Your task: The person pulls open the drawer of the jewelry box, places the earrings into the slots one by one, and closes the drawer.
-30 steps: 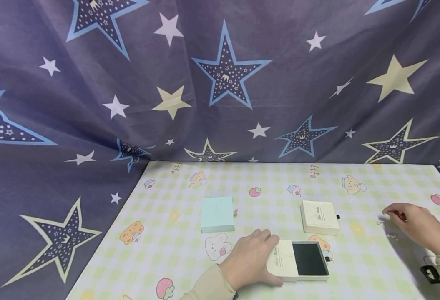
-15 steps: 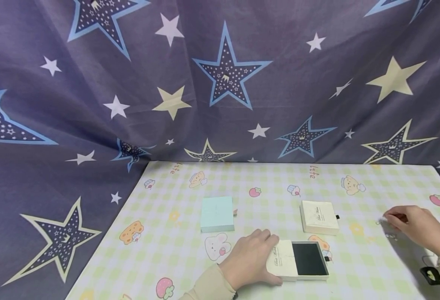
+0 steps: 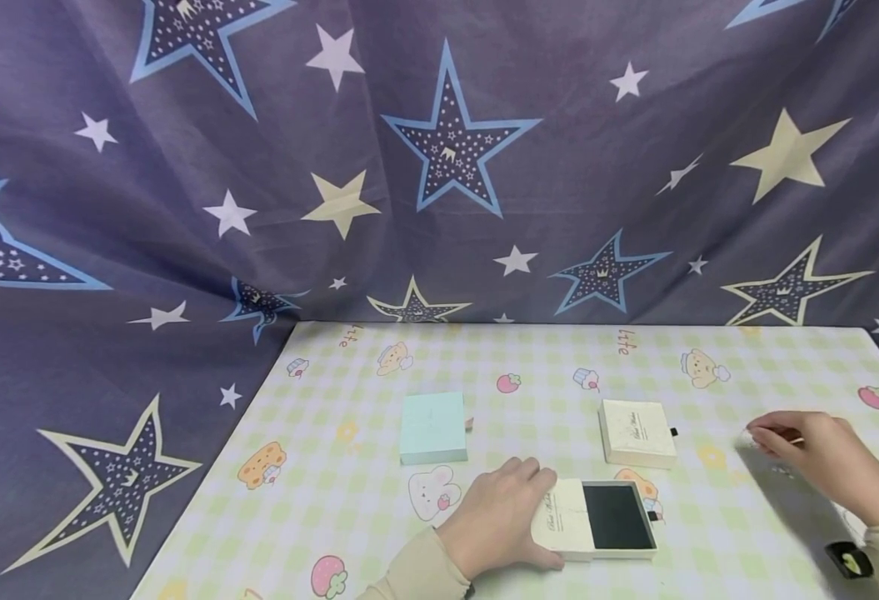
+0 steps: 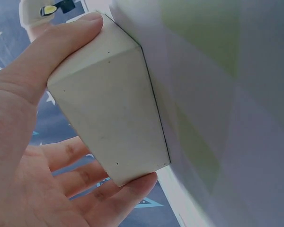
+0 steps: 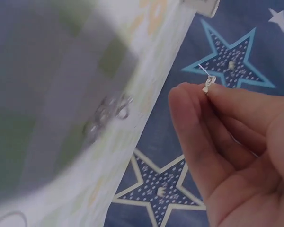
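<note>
A cream gift box (image 3: 565, 518) with a drawer lies near the front of the table. My left hand (image 3: 501, 515) grips its left end, the thumb on the near side and the fingers on the far side. The drawer (image 3: 619, 518) stands partly out to the right, showing a black lining. In the left wrist view the box's closed end (image 4: 109, 109) sits between thumb and fingers. To the right, my right hand (image 3: 821, 454) pinches a small silvery earring (image 5: 209, 83) by thumb and fingertip, its thin pin sticking out. Other silvery jewellery (image 5: 106, 113) lies blurred on the tablecloth.
A second cream box (image 3: 637, 433) with a black tab sits behind the opened one. A mint-green box (image 3: 434, 427) with a pinkish tab is further left. The checked tablecloth (image 3: 319, 500) ends at a starry curtain (image 3: 409, 167).
My right hand has moved a little left, and the small silvery earring now shows at its fingertips. My left hand and the boxes have kept their places.
</note>
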### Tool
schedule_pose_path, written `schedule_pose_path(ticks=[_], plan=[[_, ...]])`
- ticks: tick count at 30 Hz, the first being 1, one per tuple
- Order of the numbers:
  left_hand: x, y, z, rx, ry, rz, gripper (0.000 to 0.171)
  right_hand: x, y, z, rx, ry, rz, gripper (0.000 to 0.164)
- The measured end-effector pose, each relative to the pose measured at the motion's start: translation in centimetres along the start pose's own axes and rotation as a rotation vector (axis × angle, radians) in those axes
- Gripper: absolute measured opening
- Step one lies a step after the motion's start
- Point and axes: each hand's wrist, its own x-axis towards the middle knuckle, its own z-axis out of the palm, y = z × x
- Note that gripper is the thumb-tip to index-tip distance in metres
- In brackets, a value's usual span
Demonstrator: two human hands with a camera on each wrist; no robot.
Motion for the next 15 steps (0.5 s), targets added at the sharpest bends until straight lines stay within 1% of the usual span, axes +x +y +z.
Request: schedule_pose_path(ticks=[4, 7, 10, 13, 15], plan=[[0.0, 0.0, 0.1, -0.005, -0.003, 0.002, 0.079, -0.3, -1.2, 0.4, 0.015, -0.020, -0.029, 0.017], [0.1, 0.0, 0.1, -0.009, -0.001, 0.005, 0.080, -0.6, -2.0, 0.9, 0.033, -0.021, -0.068, 0.015], [0.1, 0.0, 0.1, -0.006, 0.001, 0.003, 0.080, -0.8, -2.6, 1.6, 0.059, 0.028, -0.159, 0.009], [0.1, 0.0, 0.1, 0.003, 0.004, 0.000, 0.080, -1.0, -3.1, 2.2, 0.058, 0.118, -0.278, 0.003], [0.1, 0.0, 0.1, 0.007, 0.007, 0.000, 0.080, -1.1, -3.4, 2.6, 0.050, 0.157, -0.342, 0.003]])
